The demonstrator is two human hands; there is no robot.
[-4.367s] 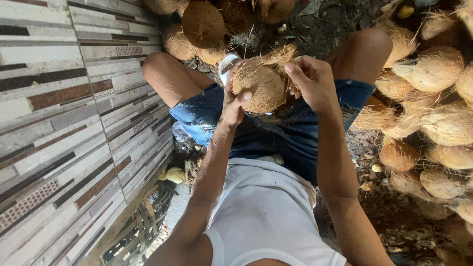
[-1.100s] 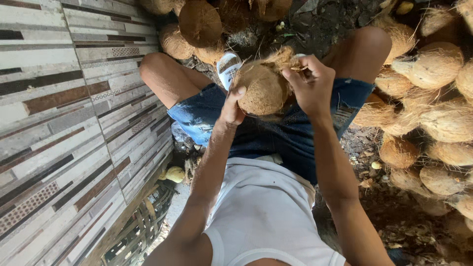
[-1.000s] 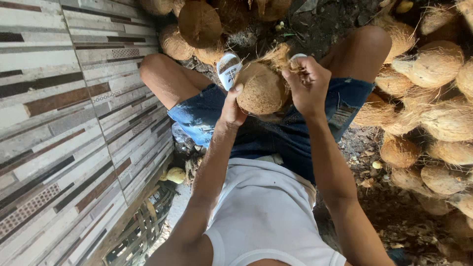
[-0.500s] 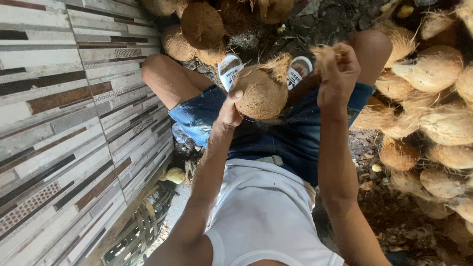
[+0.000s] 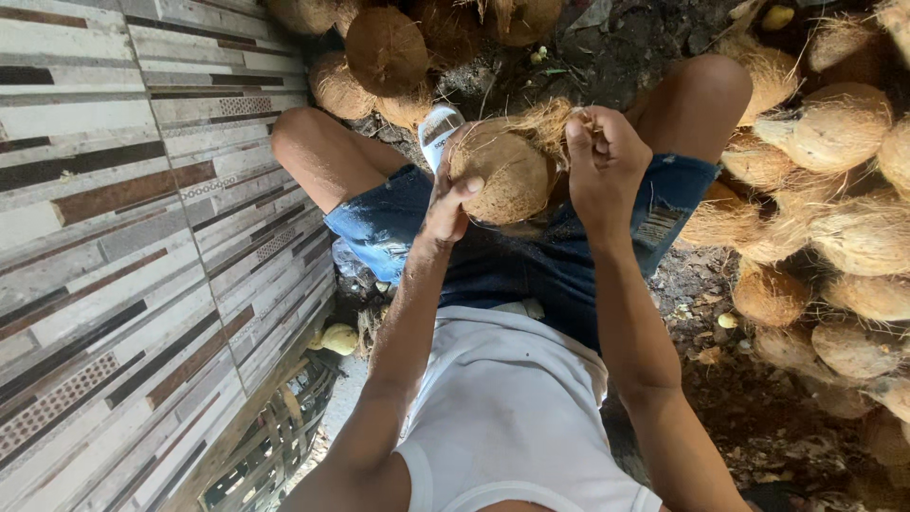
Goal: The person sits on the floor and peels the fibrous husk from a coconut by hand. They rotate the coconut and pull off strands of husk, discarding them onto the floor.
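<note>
- The tiled wall [image 5: 114, 237], striped in grey, white and brown, fills the whole side left of the coconut [image 5: 502, 171] that the person holds above their lap
- The heap of husked coconuts [image 5: 834, 190] lies right of the held coconut and well apart from it, with more fibrous nuts [image 5: 384, 47] piled just beyond it at the top of the view
- The person's white shirt [image 5: 512, 417] and blue denim shorts [image 5: 502, 265] sit directly below the held coconut, bare knees spread to either side of it
- A woven basket [image 5: 275, 436] stands far below and left of the coconut, against the foot of the wall, with a small yellow fruit [image 5: 339, 338] beside it
- The coconut is a rounded brown nut with no clear long axis; its tuft of loose fibre [image 5: 550, 123] points up and right, away from the person
- The left hand [image 5: 450, 204] clasps the coconut's lower left side, thumb laid across the shell
- The right hand [image 5: 607, 161] is closed around the fibre tuft at the coconut's right edge; half a second ago it was raised higher and clear of the nut, and now it is back down against the fibre
- The coconut itself has stayed in nearly the same spot since then
- A white and blue sandal [image 5: 438, 128] shows just beyond the coconut's upper left edge
</note>
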